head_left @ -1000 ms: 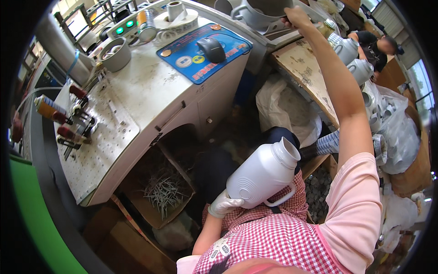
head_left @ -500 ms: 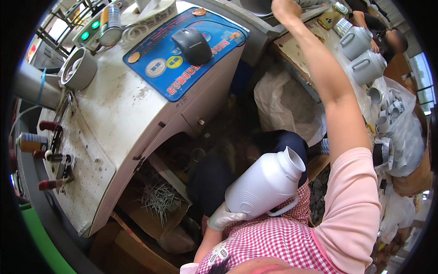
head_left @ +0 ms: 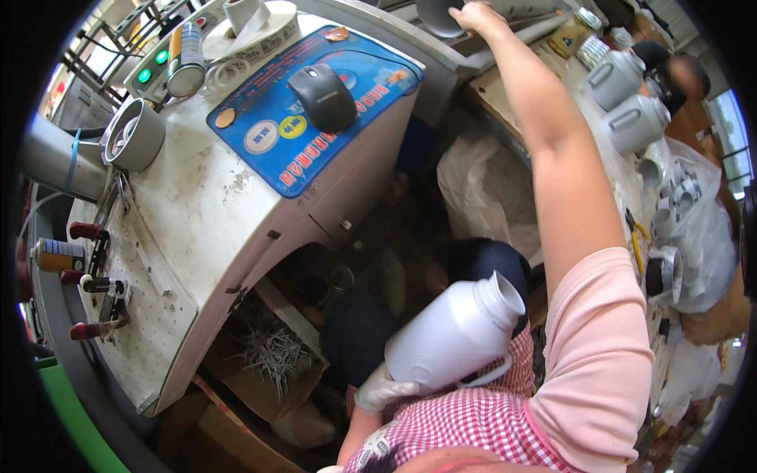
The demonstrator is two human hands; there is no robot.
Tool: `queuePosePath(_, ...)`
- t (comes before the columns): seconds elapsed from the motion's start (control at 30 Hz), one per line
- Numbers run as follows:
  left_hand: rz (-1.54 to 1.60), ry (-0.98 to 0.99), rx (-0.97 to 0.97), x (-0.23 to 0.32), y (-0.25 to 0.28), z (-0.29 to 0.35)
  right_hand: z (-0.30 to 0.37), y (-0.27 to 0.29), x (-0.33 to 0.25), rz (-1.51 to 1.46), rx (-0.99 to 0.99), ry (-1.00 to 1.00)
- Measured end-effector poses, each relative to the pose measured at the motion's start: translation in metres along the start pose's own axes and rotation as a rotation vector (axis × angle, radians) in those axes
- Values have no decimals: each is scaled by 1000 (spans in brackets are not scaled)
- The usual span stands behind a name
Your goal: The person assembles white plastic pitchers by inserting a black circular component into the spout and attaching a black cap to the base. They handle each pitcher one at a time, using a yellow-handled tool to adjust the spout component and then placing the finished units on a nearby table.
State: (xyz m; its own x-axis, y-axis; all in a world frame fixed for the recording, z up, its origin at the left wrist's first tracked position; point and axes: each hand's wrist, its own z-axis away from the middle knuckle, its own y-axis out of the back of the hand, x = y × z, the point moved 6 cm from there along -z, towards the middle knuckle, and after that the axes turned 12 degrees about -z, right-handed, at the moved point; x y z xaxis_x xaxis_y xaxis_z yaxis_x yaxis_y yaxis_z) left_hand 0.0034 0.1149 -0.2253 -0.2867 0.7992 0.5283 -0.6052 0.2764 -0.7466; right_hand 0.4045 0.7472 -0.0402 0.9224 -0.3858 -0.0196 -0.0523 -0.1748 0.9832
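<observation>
My left hand [head_left: 384,389], in a white glove, supports the lower end of a pale grey plastic jug body [head_left: 451,337]. The jug lies tilted across my lap, its open mouth toward the upper right and its handle on the underside. At the top edge, my outstretched right hand [head_left: 479,19] has curled fingers at the rim of a round grey plastic part [head_left: 441,17]. The picture's edge cuts off some of that part.
A white worktable [head_left: 209,177] on the left holds a blue mat [head_left: 288,162], a black mouse [head_left: 322,96], a grey ring-shaped part [head_left: 142,134] and toggle clamps [head_left: 98,280]. Two grey jugs [head_left: 637,124] stand at right, near another person. Below sits a box of grey strips [head_left: 272,359].
My right hand has shifted slightly left, to the edge of the round grey part. The jug in my left hand has dipped a little. The whole view has shifted slightly.
</observation>
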Motion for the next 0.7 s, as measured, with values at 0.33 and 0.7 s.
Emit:
queuePosePath(0.33, -11, -220, 18, -15, 16, -9, 411, 120, 115, -671, 137, 533)
queuePosePath(0.7, -22, -581, 408, -47, 47, 60, 714, -32, 439, -460, -399, -275)
